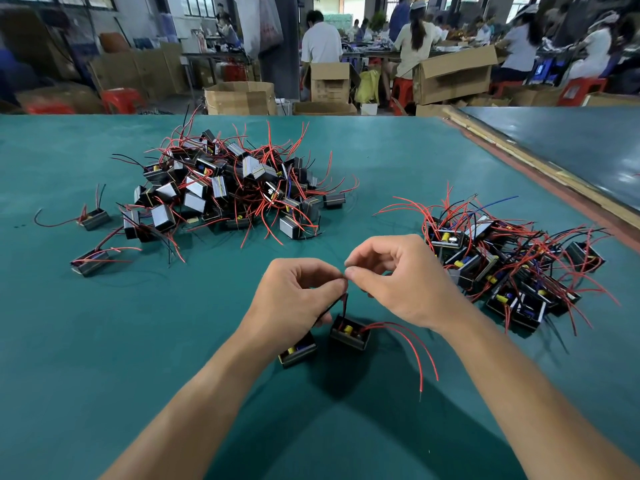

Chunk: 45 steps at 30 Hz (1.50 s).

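Mid-join, we judge: fingers of left hand [298,292] and right hand [398,282] pinch the red wire [345,305] above its module [349,336] — next, a firm twist.

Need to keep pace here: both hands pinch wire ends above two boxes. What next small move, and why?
Probably twist the ends together: left hand and right hand pinch the wires at one spot, fingertips touching, above the left box and right box.

Wire [345,304] ends hidden between pinching fingertips [354,273]
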Each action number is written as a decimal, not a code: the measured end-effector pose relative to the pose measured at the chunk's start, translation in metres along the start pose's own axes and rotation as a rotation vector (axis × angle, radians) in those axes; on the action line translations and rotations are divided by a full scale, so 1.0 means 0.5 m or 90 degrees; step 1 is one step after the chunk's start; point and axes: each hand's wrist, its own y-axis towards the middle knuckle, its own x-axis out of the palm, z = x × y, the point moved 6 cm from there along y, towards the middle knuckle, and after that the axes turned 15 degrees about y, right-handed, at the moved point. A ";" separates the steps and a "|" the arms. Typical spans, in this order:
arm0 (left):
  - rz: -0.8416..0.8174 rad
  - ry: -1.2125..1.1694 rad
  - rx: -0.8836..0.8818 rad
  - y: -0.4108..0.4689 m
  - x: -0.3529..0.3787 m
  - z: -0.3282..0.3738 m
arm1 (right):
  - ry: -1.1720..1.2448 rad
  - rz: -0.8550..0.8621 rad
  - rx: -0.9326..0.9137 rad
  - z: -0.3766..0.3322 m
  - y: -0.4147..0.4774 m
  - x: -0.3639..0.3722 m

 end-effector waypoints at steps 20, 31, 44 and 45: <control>-0.073 0.012 0.024 -0.011 0.008 0.014 | -0.031 -0.103 -0.050 -0.017 -0.005 0.004; -0.066 -0.008 0.026 -0.006 0.011 0.007 | -0.031 -0.051 -0.060 -0.015 -0.003 0.000; -0.054 0.009 0.006 -0.004 0.011 -0.004 | -0.079 -0.090 -0.024 0.004 0.000 -0.001; -0.053 0.009 0.004 -0.004 0.011 -0.005 | -0.080 -0.093 -0.024 0.004 -0.001 -0.001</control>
